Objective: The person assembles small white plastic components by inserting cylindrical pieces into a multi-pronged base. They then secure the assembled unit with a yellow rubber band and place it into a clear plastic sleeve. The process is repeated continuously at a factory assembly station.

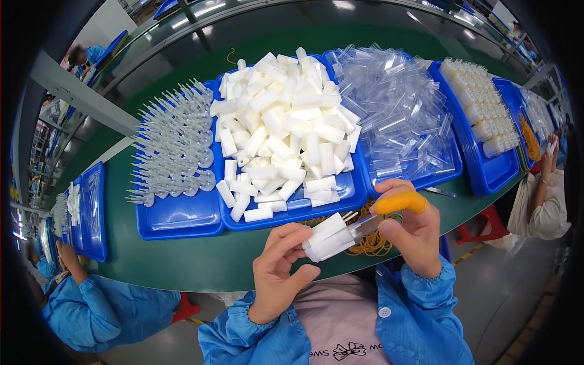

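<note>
My left hand [277, 267] grips a small bundle of white foam blocks [329, 236] between thumb and fingers, just above the front of the table. A clear plastic sleeve [365, 227] touches the bundle's right end. My right hand [415, 231] pinches that sleeve's far end between thumb and fingers; a yellow finger cot [400, 202] covers one finger. Thin pale pins stick out beside the bundle's upper right corner. How far the sleeve overlaps the blocks cannot be made out. Yellow rubber bands [376, 244] lie behind and below the sleeve, partly hidden by my hands.
Beyond my hands, a blue tray [286, 218] is heaped with white foam blocks. Left of it, another tray [178, 226] holds pale thin-stemmed parts. Clear sleeves [398, 115] fill a tray on the right, beside stacked trays [486, 179] of cream parts. Co-workers sit at both sides.
</note>
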`<state>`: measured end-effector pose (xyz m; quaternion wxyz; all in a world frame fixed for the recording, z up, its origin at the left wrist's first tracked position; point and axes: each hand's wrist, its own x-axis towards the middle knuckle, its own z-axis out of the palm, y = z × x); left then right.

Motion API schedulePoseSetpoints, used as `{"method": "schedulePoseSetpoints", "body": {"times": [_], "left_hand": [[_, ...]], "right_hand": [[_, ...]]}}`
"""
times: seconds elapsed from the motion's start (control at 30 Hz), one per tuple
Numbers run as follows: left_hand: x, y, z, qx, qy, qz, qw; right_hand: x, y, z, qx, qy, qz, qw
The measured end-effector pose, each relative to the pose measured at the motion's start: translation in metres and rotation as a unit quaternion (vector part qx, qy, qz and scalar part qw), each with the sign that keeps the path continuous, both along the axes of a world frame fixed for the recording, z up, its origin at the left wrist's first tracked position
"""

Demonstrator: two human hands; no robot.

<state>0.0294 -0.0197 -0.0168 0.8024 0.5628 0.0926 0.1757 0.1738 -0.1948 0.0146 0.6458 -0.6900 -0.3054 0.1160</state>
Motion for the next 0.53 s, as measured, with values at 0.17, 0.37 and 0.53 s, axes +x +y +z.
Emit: {"method": "schedulePoseSetpoints", "body": {"times": [0.17, 0.37, 0.53], "left_hand": [[0.002, 0.003, 0.012, -0.1, 0.026, 0.009, 0.995], [-0.003, -0.001, 0.005, -0.005, -0.018, -0.011, 1.0], [-0.003, -0.005, 0.004, 0.028, -0.029, -0.013, 0.999]], "right_hand": [[0.0, -0.003, 0.003, 0.006, -0.065, 0.024, 0.998], [-0.016, 0.003, -0.006, 0.017, -0.047, 0.025, 0.998], [-0.025, 0.004, -0.014, 0.049, -0.017, 0.016, 0.999]]}}
